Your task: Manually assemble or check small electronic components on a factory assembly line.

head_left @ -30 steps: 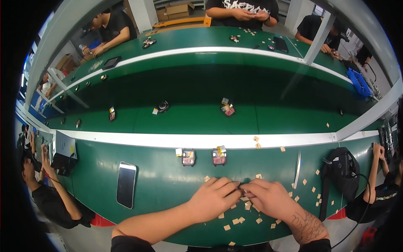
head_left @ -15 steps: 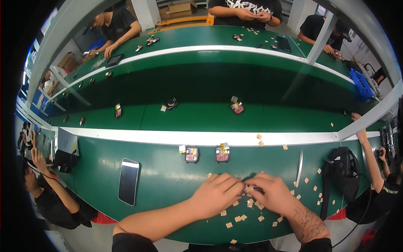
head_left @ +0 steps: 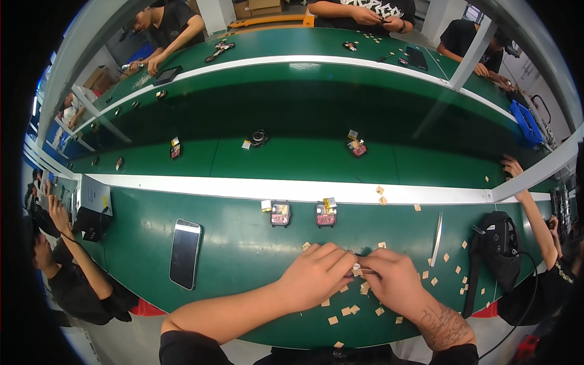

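Above the green table, my left hand [head_left: 319, 275] and my right hand [head_left: 389, 278] meet with fingers closed around something small. A bit of white and a dark edge show between the fingertips, but the fingers cover most of it, so its kind is unclear. Small tan square pieces [head_left: 333, 320] lie scattered below and around my hands. Beyond them sit two small open dark-cased devices, the left one [head_left: 280, 214] and the right one [head_left: 325, 215], with red and tan insides. Each has a silvery, yellow-edged piece beside or on its top. White tweezers [head_left: 437, 239] lie right of my right hand.
A smartphone [head_left: 185, 253] lies at left, near a box-shaped machine [head_left: 92, 207]. At right rests a black bag [head_left: 502, 249] with a cable. A white rail [head_left: 243, 187] crosses behind; more devices [head_left: 358, 147] lie past it. Other people work around the tables.
My view has shifted slightly, so the table's things sit a little differently in the picture. My hands stay together with their fingers slightly shifted; the small thing remains between them.
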The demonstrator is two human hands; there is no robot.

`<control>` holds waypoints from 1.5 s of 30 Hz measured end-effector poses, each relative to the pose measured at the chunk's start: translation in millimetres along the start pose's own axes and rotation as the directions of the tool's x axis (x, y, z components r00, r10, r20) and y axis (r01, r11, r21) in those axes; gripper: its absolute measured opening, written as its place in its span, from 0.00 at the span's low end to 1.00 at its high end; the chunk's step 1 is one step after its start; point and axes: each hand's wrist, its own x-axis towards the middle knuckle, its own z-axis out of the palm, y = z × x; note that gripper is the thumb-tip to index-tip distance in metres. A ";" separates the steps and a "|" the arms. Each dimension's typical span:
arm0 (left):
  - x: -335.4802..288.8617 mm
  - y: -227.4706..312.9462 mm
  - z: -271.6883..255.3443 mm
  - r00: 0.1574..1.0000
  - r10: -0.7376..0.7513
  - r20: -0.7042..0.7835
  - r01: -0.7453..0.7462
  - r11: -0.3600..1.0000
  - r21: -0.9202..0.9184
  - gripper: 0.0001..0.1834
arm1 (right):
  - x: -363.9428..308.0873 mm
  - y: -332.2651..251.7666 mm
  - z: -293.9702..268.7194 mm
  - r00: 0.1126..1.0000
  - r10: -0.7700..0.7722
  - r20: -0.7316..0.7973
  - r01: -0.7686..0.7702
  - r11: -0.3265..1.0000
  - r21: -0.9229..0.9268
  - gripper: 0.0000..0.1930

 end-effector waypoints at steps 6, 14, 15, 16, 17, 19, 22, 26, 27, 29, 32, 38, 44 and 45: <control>-1.2 0.0 1.7 0.999 -0.046 -0.023 0.044 0.997 -0.067 0.23 | 8.0 0.0 1.4 1.000 -0.020 0.019 0.021 0.998 -0.061 0.08; -5.6 6.2 5.6 0.999 0.030 0.037 -0.035 0.989 0.146 0.15 | 15.5 20.5 -19.1 0.972 0.184 -0.149 -0.166 0.978 0.128 0.07; -6.1 6.5 5.3 0.998 0.039 0.044 -0.046 0.984 0.171 0.15 | 16.8 28.6 -17.4 0.962 0.214 -0.169 -0.175 0.960 0.217 0.07; -4.4 6.3 4.8 0.998 0.051 0.046 -0.059 0.978 0.198 0.16 | 16.8 32.9 -16.7 0.959 0.220 -0.179 -0.179 0.959 0.221 0.07; -2.6 7.1 3.7 0.997 0.061 0.054 -0.070 0.978 0.197 0.16 | 16.5 36.4 -16.3 0.963 0.222 -0.155 -0.181 0.954 0.241 0.08; -1.1 10.9 0.3 0.995 0.064 0.077 -0.080 0.970 0.230 0.18 | 15.9 36.6 -18.3 0.973 0.197 -0.119 -0.163 0.956 0.244 0.09; -1.4 15.7 -3.6 0.994 0.055 0.098 -0.082 0.953 0.291 0.19 | 14.9 26.4 -20.0 0.988 0.129 -0.080 -0.114 0.978 0.176 0.09; -1.6 6.4 1.3 0.995 0.088 0.057 -0.100 0.959 0.267 0.19 | 11.5 26.9 -14.9 0.997 0.064 -0.033 -0.059 0.990 0.128 0.09; 0.5 5.2 4.5 0.997 0.071 -0.023 -0.066 0.985 0.158 0.19 | 12.0 26.4 -16.2 0.998 0.050 -0.039 -0.045 0.990 0.132 0.09; 7.9 5.3 7.5 0.990 0.053 -0.133 -0.057 0.998 -0.032 0.22 | 10.3 25.6 -17.1 0.998 0.062 0.028 -0.068 0.960 0.273 0.09; 14.1 13.2 12.5 0.978 -0.124 -0.169 0.069 0.951 -0.301 0.24 | 12.8 28.8 -19.1 0.996 0.065 0.065 -0.084 0.929 0.362 0.10; 16.0 18.3 9.3 0.910 -0.413 0.033 0.347 0.717 -0.604 0.17 | 9.1 26.2 -17.9 0.997 0.040 -0.060 -0.007 0.880 0.475 0.09; 45.4 10.2 -0.6 0.879 -0.439 0.183 0.454 0.658 -0.601 0.10 | 7.9 26.5 -12.3 0.943 0.047 -0.329 0.113 0.885 0.451 0.10; 59.7 8.1 -1.5 0.888 -0.439 0.135 0.433 0.701 -0.566 0.09 | 7.7 26.6 -15.5 0.921 0.089 -0.379 0.093 0.894 0.438 0.12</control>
